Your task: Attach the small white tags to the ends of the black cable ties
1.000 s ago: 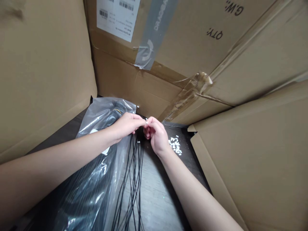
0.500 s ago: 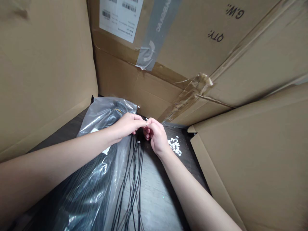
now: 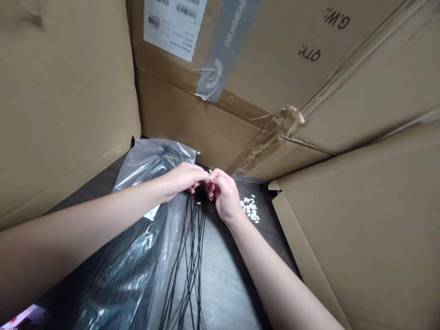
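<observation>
My left hand (image 3: 182,179) and my right hand (image 3: 223,192) meet fingertip to fingertip over a dark table (image 3: 223,270). Both are pinched shut on the top end of a thin black wire (image 3: 194,229); a tiny white piece shows between the fingertips. Several more black wires hang down from there toward me. Under my left forearm lies a clear plastic bag (image 3: 137,256) full of black wires.
A small heap of white pieces (image 3: 250,207) lies just right of my right hand. Large cardboard boxes (image 3: 268,68) wall in the table at the back, left (image 3: 65,101) and right (image 3: 364,229).
Both hands have stayed pinched together; only the view has shifted slightly.
</observation>
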The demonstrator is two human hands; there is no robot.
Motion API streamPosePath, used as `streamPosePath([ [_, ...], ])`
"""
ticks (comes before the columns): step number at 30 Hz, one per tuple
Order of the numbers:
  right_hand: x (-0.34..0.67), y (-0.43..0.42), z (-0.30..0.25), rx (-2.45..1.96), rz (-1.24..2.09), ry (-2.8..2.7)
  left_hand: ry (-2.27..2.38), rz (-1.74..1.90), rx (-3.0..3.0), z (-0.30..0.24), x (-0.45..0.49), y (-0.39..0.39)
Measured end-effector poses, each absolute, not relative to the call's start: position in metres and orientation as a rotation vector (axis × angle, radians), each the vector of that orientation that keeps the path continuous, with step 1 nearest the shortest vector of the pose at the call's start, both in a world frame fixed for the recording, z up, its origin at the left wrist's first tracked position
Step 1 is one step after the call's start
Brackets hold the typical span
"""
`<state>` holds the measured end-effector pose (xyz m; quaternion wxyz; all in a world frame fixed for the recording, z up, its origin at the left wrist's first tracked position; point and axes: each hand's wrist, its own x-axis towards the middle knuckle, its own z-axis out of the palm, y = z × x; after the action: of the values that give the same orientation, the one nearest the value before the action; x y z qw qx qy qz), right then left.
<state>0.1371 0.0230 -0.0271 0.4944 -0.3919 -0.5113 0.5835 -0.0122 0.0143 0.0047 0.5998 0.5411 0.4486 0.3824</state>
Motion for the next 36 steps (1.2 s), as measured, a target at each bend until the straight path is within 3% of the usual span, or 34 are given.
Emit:
streamPosePath([
  [36,0.1345,0.0226,-0.023,-0.998,1.42,-1.109,1.101,0.906,1.271,0.0028,-0.0108,0.014],
])
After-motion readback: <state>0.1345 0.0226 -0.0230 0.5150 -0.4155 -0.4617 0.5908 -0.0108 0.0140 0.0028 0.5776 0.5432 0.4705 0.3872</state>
